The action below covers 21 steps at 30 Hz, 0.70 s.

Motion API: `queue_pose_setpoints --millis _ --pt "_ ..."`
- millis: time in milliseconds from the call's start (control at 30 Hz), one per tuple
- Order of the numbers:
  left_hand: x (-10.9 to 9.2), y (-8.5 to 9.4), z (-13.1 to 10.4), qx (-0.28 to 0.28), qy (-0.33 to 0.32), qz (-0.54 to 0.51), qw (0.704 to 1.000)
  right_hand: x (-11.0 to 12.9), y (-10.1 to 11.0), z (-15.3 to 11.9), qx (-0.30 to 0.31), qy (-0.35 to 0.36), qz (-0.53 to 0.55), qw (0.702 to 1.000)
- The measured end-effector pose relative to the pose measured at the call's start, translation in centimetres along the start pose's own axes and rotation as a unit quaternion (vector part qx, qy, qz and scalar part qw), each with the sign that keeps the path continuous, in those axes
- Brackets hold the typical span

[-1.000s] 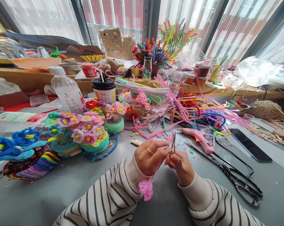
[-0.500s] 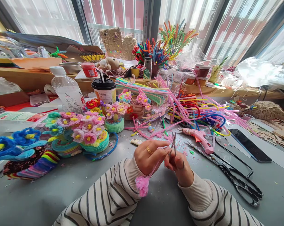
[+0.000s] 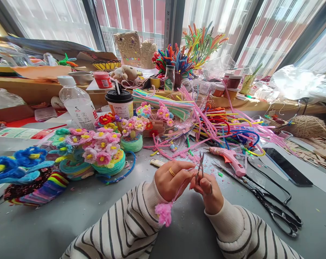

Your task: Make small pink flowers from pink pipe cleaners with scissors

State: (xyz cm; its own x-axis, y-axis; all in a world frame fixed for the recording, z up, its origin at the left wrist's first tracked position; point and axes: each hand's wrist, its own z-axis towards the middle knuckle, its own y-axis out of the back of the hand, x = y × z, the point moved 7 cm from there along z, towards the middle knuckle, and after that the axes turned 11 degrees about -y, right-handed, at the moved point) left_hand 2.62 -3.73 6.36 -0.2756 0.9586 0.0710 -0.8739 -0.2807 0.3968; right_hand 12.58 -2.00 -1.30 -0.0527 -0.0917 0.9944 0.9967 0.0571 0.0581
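My left hand point(image 3: 173, 179) pinches a thin pink pipe cleaner point(image 3: 180, 189). From its lower end hangs a fluffy pink tuft point(image 3: 163, 214), close to the left cuff. In my right hand point(image 3: 209, 190) is a pair of small metal scissors point(image 3: 201, 167), blades pointing up and slightly apart beside the left fingertips. Pink and whitish trimmings are scattered on the grey table point(image 3: 184, 230) behind the hands. A short pale stick point(image 3: 156, 163) lies just past the left hand.
On the left stand several pots of fluffy flowers point(image 3: 102, 147), a bottle point(image 3: 78, 104) and a lidded cup point(image 3: 119, 102). Pink pipe cleaners point(image 3: 203, 115) are heaped behind. To the right lie a glue gun point(image 3: 230, 158), large black scissors point(image 3: 271, 205) and a phone point(image 3: 285, 165).
The small scissors and my right hand have shifted slightly to the right, and the blades have changed angle a little. My left hand and the pink tuft have hardly moved.
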Motion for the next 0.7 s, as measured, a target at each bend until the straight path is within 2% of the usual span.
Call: queue_pose_setpoints --millis 100,367,700 --pt "0.01 0.09 0.04 -0.006 0.003 -0.002 1.000 -0.14 0.07 0.00 -0.001 -0.001 0.003 1.000" --pt "0.02 0.14 0.06 -0.009 0.002 -0.025 1.000 -0.16 -0.81 -0.08 0.061 -0.014 0.048 0.997" --pt "0.08 -0.14 -0.05 -0.011 0.014 -0.065 0.998 -0.49 0.05 0.05 0.020 -0.004 0.058 0.998"
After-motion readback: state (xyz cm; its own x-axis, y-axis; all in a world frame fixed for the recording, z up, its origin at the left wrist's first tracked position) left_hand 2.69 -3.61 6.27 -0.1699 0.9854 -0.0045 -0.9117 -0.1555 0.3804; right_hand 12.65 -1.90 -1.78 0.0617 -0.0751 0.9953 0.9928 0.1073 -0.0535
